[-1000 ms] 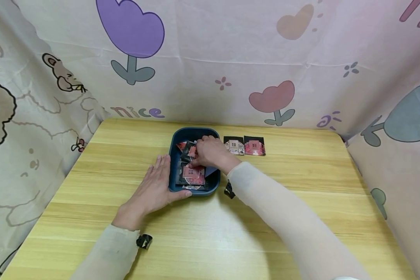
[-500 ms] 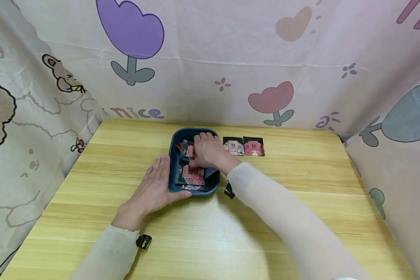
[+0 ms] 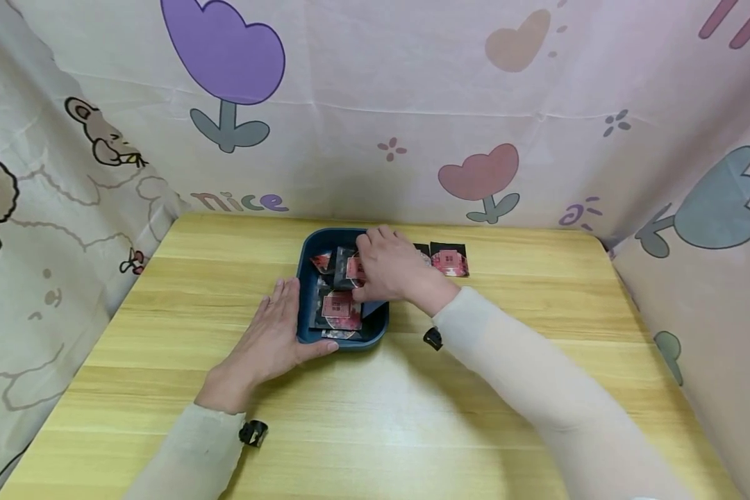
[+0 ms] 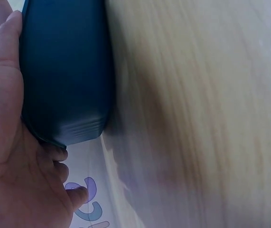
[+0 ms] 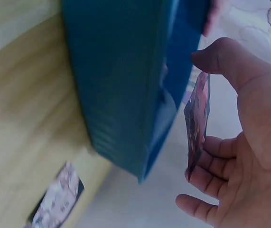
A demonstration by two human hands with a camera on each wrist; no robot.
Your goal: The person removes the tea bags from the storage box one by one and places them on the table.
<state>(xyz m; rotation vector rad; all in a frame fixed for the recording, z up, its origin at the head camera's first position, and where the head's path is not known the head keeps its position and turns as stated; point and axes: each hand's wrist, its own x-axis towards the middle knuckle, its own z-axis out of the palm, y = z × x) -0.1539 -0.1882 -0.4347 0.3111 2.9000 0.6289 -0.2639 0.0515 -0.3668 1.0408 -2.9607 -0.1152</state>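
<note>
My right hand (image 3: pixel 396 267) pinches a small black packet with a pink label (image 3: pixel 348 268) between thumb and fingers. In the right wrist view this packet (image 5: pixel 198 116) is seen nearly edge-on, above the rim of the dark blue plastic bin (image 5: pixel 114 90). Against the bin's left side lies my left hand (image 3: pixel 269 340), fingers extended and thumb along the front rim; the left wrist view shows its palm beside the bin wall (image 4: pixel 69 71). Inside the bin, a similar packet (image 3: pixel 337 310) lies on top of others near the front, and a red-patterned one (image 3: pixel 321 262) shows at the back left.
Right of the bin, a black and pink packet (image 3: pixel 450 260) lies flat on the wooden table (image 3: pixel 506 305). Beside it a pale-patterned packet (image 5: pixel 59 197) is mostly hidden by my right hand in the head view. A printed curtain (image 3: pixel 350 125) hangs behind the table.
My right hand has moved slightly right and up, drawing the pinched packet off the pile and covering part of the pale packet on the table. The left hand stays at the bin.
</note>
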